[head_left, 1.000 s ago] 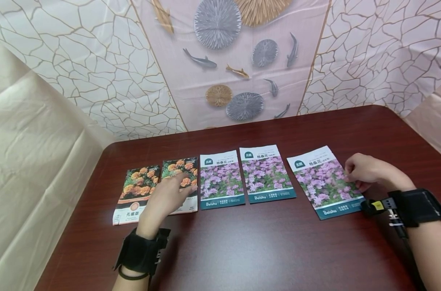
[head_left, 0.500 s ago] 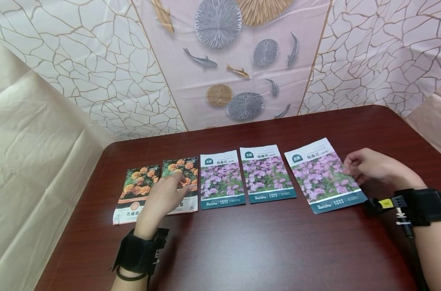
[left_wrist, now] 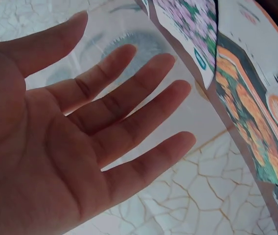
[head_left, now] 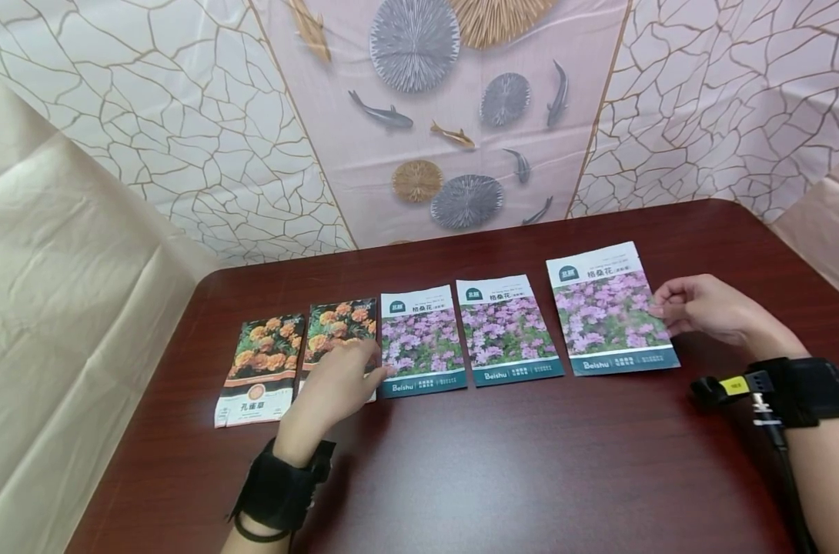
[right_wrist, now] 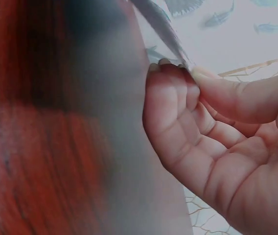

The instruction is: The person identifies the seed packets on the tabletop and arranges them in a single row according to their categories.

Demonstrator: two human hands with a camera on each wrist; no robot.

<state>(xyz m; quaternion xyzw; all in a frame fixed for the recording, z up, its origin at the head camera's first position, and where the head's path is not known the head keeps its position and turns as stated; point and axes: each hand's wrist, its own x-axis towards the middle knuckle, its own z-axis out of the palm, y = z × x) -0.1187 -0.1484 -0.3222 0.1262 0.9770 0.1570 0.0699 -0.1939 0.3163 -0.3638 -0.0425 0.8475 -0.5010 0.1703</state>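
In the head view my right hand [head_left: 703,309] pinches the right edge of a purple-flower seed packet [head_left: 610,319]. The right wrist view shows thumb and curled fingers meeting on that packet's edge [right_wrist: 162,27]. My left hand [head_left: 336,382] hovers over the lower part of an orange-flower seed packet [head_left: 338,322], its fingertips by the neighbouring purple-flower packet [head_left: 422,338]. Relaxed, spread fingers hold nothing in the left wrist view, palm [left_wrist: 56,142] showing. Another purple-flower packet [head_left: 508,332] lies between the hands, and a second orange-flower packet [head_left: 263,358] lies far left.
The packets form a row on a dark red-brown table [head_left: 503,462]. A patterned cloth [head_left: 454,138] hangs behind its back edge, and a plain pale cloth [head_left: 66,308] hangs along the left side. Both wrists wear black straps; a cable runs from the right one.
The right hand has moved its packet toward the back and turned it straighter. My left hand has shifted right, from the orange-flower packet toward the nearest purple-flower one.
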